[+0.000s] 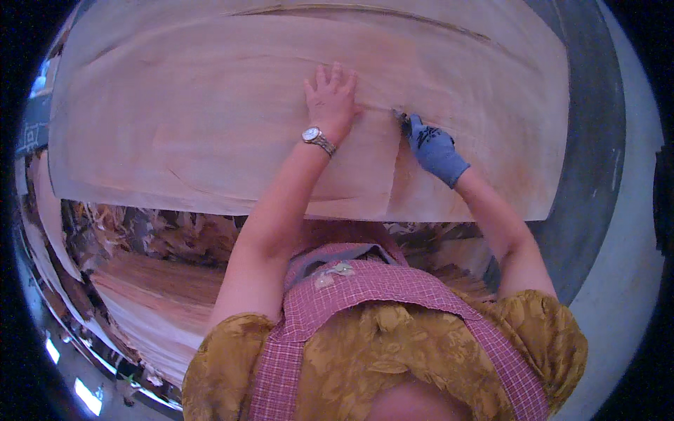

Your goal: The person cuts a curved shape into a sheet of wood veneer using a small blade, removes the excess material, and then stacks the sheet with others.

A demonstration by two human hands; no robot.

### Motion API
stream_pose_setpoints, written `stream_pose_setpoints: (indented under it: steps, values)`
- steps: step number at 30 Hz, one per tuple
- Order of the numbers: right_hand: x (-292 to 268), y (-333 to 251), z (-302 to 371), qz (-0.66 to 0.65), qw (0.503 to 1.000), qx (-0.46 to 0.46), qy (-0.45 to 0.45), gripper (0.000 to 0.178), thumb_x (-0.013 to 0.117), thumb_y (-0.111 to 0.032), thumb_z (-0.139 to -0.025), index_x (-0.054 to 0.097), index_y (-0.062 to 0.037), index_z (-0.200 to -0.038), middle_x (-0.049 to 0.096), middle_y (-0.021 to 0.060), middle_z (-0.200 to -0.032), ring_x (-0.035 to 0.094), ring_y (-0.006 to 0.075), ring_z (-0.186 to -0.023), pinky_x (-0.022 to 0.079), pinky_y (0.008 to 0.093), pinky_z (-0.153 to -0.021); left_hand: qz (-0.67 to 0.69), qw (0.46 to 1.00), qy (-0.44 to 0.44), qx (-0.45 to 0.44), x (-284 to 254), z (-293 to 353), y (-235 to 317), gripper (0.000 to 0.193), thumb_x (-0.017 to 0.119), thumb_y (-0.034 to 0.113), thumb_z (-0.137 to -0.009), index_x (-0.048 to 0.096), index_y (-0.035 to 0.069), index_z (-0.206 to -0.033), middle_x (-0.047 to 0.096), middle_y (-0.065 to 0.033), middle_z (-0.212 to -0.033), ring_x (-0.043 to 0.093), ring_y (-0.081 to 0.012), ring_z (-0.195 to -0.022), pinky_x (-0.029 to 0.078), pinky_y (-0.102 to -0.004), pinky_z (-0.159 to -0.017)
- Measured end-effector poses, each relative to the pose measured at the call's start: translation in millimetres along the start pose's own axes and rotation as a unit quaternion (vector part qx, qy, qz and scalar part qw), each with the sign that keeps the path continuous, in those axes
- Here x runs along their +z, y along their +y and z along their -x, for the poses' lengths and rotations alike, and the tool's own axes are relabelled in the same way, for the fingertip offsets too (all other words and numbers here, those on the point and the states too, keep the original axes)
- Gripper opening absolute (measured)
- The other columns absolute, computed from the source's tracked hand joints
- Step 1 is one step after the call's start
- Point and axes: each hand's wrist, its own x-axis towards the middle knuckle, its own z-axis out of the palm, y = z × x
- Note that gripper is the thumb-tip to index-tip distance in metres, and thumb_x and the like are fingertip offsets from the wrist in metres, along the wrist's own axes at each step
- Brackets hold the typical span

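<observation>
A large pale wood veneer sheet [232, 140] lies flat in front of me, with cracks and wavy grain along its far side. My left hand [331, 102] is bare, pressed flat on it with fingers spread, and a watch [319, 140] circles the wrist. To its right, my right hand [437, 151], in a blue knit glove with dark marks, is closed around a small dark hand tool [401, 121]. The tool's tip touches the veneer; its exact kind is hard to make out. A straight edge runs from the tool toward me, with darker veneer [414, 179] right of it.
Below the near edge, torn veneer scraps [140, 228] lie in a heap. A stack of veneer sheets [151, 298] stands at the lower left. A dark grey surface [593, 140] borders the sheet on the right, beside a pale floor [639, 182].
</observation>
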Motion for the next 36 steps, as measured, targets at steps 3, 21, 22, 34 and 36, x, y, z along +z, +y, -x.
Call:
stream_pose_setpoints:
  steps: [3, 21, 22, 34, 36]
  values:
    - [8.9, -13.7, 2.2, -0.03, 0.996, 0.051, -0.061, 0.04, 0.042, -0.015, -0.091, 0.041, 0.0069, -0.125, 0.066, 0.0219, -0.077, 0.066, 0.034, -0.061, 0.053, 0.0458, -0.055, -0.022, 0.999, 0.028, 0.024, 33.5, 6.3, 28.9, 0.055, 0.057, 0.034, -0.088, 0.044, 0.021, -0.14, 0.033, -0.0091, -0.15, 0.025, -0.0338, -0.14, 0.016, -0.0565, -0.113]
    - [94.3, -158.3, 149.3, -0.164, 0.942, 0.286, -0.068, 0.047, 0.051, -0.012, -0.086, 0.039, 0.0089, -0.126, 0.066, 0.021, -0.075, 0.067, 0.0327, -0.067, 0.054, 0.042, -0.058, 0.091, 0.984, 0.088, 0.124, 54.6, 33.6, 57.3, 0.056, 0.044, 0.039, -0.091, 0.039, 0.023, -0.143, 0.029, -0.012, -0.152, 0.013, -0.0357, -0.144, 0.004, -0.0587, -0.114]
    - [101.9, -159.7, 154.3, -0.175, 0.936, 0.3, -0.047, 0.045, 0.051, -0.013, -0.087, 0.04, 0.008, -0.125, 0.067, 0.0208, -0.076, 0.067, 0.0333, -0.068, 0.053, 0.0426, -0.058, 0.078, 0.985, 0.086, 0.124, 54.7, 33.1, 60.4, 0.056, 0.043, 0.04, -0.091, 0.039, 0.022, -0.143, 0.028, -0.012, -0.152, 0.013, -0.0356, -0.144, 0.004, -0.0587, -0.114]
    - [74.1, -141.4, 189.8, -0.307, 0.866, 0.307, 0.247, 0.027, 0.053, -0.015, -0.094, 0.056, 0.0005, -0.115, 0.064, 0.02, -0.111, 0.065, 0.0316, -0.089, 0.051, 0.0372, -0.075, -0.238, 0.96, 0.113, 0.095, 84.3, 13.9, 61.5, 0.056, 0.041, 0.043, -0.092, 0.04, 0.018, -0.142, 0.031, -0.013, -0.151, 0.021, -0.0339, -0.142, 0.016, -0.0582, -0.111]
    - [24.7, -127.5, 150.3, -0.378, 0.777, 0.374, 0.336, 0.023, 0.053, -0.01, -0.093, 0.059, 0.0016, -0.112, 0.065, 0.018, -0.109, 0.063, 0.0306, -0.092, 0.05, 0.0363, -0.079, 0.147, 0.984, -0.046, 0.091, 30.8, 23.5, 52.9, 0.052, 0.043, 0.042, -0.092, 0.045, 0.016, -0.137, 0.036, -0.0147, -0.148, 0.026, -0.035, -0.139, 0.02, -0.0544, -0.111]
